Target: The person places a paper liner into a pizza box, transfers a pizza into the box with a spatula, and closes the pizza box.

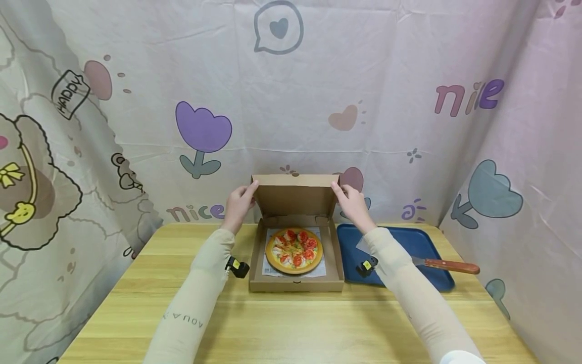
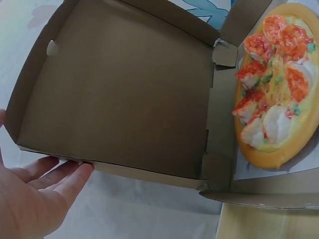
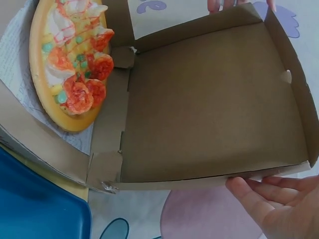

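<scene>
A brown cardboard pizza box [image 1: 296, 286] stands on the table with its lid [image 1: 295, 202] raised at the back. Inside lies a pizza [image 1: 293, 251] on printed paper [image 1: 320, 269], its toppings red, white and green. My left hand [image 1: 240, 203] holds the lid's left front corner, thumb at the front flap and fingers along the side wall. At the opposite corner, my right hand [image 1: 355, 206] grips the lid in the same way. Both wrist views show the bare inside of the lid [image 2: 124, 94] and the pizza [image 3: 70, 64] beyond its hinge.
To the right of the box sits a blue tray [image 1: 416, 236], partly behind my right forearm. A server with a wooden handle [image 1: 454, 266] lies across it, the handle jutting past the tray's right rim. A printed curtain [image 1: 295, 101] hangs behind the wooden table [image 1: 291, 328].
</scene>
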Demonstrator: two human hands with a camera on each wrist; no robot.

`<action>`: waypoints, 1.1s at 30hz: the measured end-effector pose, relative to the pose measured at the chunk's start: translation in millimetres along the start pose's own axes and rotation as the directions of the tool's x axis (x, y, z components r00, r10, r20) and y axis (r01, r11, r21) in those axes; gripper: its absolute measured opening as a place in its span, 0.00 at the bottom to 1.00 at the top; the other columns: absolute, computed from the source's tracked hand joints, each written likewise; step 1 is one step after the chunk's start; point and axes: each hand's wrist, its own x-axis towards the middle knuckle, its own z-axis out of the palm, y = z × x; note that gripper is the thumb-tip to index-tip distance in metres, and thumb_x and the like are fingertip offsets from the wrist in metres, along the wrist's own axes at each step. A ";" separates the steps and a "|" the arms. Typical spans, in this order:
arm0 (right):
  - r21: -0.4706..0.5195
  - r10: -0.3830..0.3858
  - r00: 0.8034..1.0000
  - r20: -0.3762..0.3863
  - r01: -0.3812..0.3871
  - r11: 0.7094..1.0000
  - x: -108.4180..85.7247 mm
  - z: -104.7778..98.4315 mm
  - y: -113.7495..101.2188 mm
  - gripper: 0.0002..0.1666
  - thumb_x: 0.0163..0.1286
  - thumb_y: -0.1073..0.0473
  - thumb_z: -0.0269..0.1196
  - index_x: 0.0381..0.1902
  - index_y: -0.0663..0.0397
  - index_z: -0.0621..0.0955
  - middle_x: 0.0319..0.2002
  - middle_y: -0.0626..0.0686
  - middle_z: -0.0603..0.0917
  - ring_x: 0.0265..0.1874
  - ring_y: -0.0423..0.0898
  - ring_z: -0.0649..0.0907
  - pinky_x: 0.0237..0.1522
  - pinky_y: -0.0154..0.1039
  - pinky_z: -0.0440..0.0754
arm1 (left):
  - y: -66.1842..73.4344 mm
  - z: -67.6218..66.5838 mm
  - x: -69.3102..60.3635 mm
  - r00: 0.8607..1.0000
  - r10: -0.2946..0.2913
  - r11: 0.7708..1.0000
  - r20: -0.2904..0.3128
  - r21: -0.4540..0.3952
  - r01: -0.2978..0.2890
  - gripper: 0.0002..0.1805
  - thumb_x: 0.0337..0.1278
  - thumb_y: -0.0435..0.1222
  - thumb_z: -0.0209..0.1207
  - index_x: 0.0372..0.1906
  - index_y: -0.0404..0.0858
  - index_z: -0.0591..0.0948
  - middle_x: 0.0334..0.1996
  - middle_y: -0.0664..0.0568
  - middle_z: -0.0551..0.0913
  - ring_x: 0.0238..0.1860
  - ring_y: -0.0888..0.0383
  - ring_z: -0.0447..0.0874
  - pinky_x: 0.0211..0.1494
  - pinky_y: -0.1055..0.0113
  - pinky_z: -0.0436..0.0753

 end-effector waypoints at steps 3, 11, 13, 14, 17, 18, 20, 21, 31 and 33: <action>0.018 0.005 1.000 0.008 -0.005 1.000 -4.0 0.2 0.0 0.43 0.73 0.30 0.45 0.62 0.63 0.74 0.50 0.67 0.83 0.44 0.60 0.86 0.49 0.53 0.84 | -3.1 -0.6 -1.7 1.000 0.009 1.000 -0.004 0.007 -0.009 0.38 0.63 0.59 0.55 0.57 0.27 0.76 0.55 0.34 0.76 0.54 0.40 0.78 0.62 0.55 0.80; 0.031 -0.009 1.000 0.025 0.008 0.999 -12.4 2.0 4.2 0.42 0.73 0.30 0.45 0.61 0.62 0.74 0.50 0.66 0.83 0.45 0.60 0.86 0.47 0.52 0.84 | -9.2 -2.0 -8.7 1.000 0.020 0.999 0.003 -0.042 -0.020 0.34 0.64 0.55 0.56 0.56 0.27 0.75 0.54 0.32 0.76 0.56 0.37 0.77 0.63 0.55 0.79; 0.017 -0.014 0.999 0.032 0.013 1.000 -14.8 2.3 5.2 0.42 0.73 0.30 0.45 0.61 0.61 0.74 0.48 0.66 0.84 0.44 0.59 0.85 0.46 0.51 0.83 | -10.2 -2.7 -10.7 1.000 0.026 0.998 0.004 -0.048 -0.026 0.33 0.65 0.54 0.56 0.57 0.27 0.75 0.55 0.32 0.76 0.57 0.36 0.76 0.63 0.54 0.79; 0.013 -0.016 0.999 0.036 0.015 1.000 -16.2 2.2 5.3 0.42 0.73 0.30 0.45 0.61 0.61 0.74 0.47 0.65 0.84 0.43 0.59 0.85 0.46 0.51 0.83 | -10.8 -3.0 -11.6 1.000 0.028 0.998 0.005 -0.050 -0.027 0.33 0.65 0.53 0.56 0.58 0.27 0.74 0.55 0.31 0.76 0.57 0.36 0.76 0.63 0.54 0.79; 0.000 -0.019 0.999 0.038 0.019 1.000 -20.5 1.8 6.1 0.41 0.73 0.30 0.45 0.60 0.60 0.75 0.46 0.63 0.85 0.42 0.57 0.84 0.45 0.51 0.81 | -13.1 -4.6 -14.2 0.999 0.030 0.999 0.014 -0.046 -0.029 0.33 0.65 0.52 0.56 0.59 0.27 0.73 0.57 0.31 0.76 0.58 0.36 0.76 0.64 0.54 0.79; -0.008 -0.021 0.999 0.042 0.021 1.000 -21.9 1.6 6.6 0.40 0.73 0.31 0.45 0.61 0.60 0.75 0.46 0.63 0.85 0.42 0.57 0.84 0.46 0.52 0.81 | -14.0 -5.1 -15.0 0.999 0.030 0.999 0.019 -0.039 -0.029 0.33 0.66 0.52 0.56 0.60 0.27 0.72 0.57 0.31 0.76 0.59 0.36 0.76 0.64 0.54 0.79; -0.013 -0.020 0.999 0.047 0.020 1.000 -24.9 1.0 7.2 0.40 0.73 0.31 0.45 0.62 0.60 0.74 0.50 0.63 0.84 0.46 0.57 0.84 0.50 0.53 0.81 | -15.6 -6.2 -16.9 0.999 0.036 0.999 0.031 -0.026 -0.035 0.34 0.66 0.52 0.56 0.61 0.27 0.71 0.58 0.32 0.75 0.60 0.37 0.76 0.64 0.55 0.79; -0.013 -0.019 0.999 0.049 0.019 1.000 -26.2 1.0 7.6 0.41 0.73 0.31 0.45 0.62 0.60 0.73 0.52 0.64 0.83 0.48 0.58 0.83 0.53 0.54 0.80 | -16.3 -6.8 -18.1 0.999 0.039 0.999 0.036 -0.022 -0.038 0.34 0.66 0.52 0.56 0.62 0.27 0.71 0.59 0.32 0.75 0.60 0.37 0.76 0.64 0.55 0.78; -0.003 -0.021 0.996 0.091 0.021 1.000 -38.6 -0.7 13.0 0.40 0.73 0.32 0.47 0.66 0.60 0.71 0.61 0.64 0.78 0.59 0.60 0.79 0.60 0.57 0.77 | -24.5 -11.7 -29.1 0.995 0.059 0.998 0.083 -0.025 -0.057 0.34 0.66 0.49 0.57 0.64 0.27 0.70 0.60 0.34 0.75 0.63 0.38 0.74 0.64 0.57 0.78; -0.003 -0.026 0.995 0.095 0.027 1.000 -40.9 -0.7 14.2 0.39 0.74 0.33 0.48 0.66 0.59 0.71 0.61 0.64 0.78 0.59 0.60 0.79 0.60 0.57 0.78 | -26.1 -12.5 -31.1 0.994 0.059 0.998 0.093 -0.024 -0.057 0.33 0.66 0.49 0.57 0.64 0.27 0.70 0.60 0.34 0.75 0.63 0.38 0.74 0.65 0.57 0.78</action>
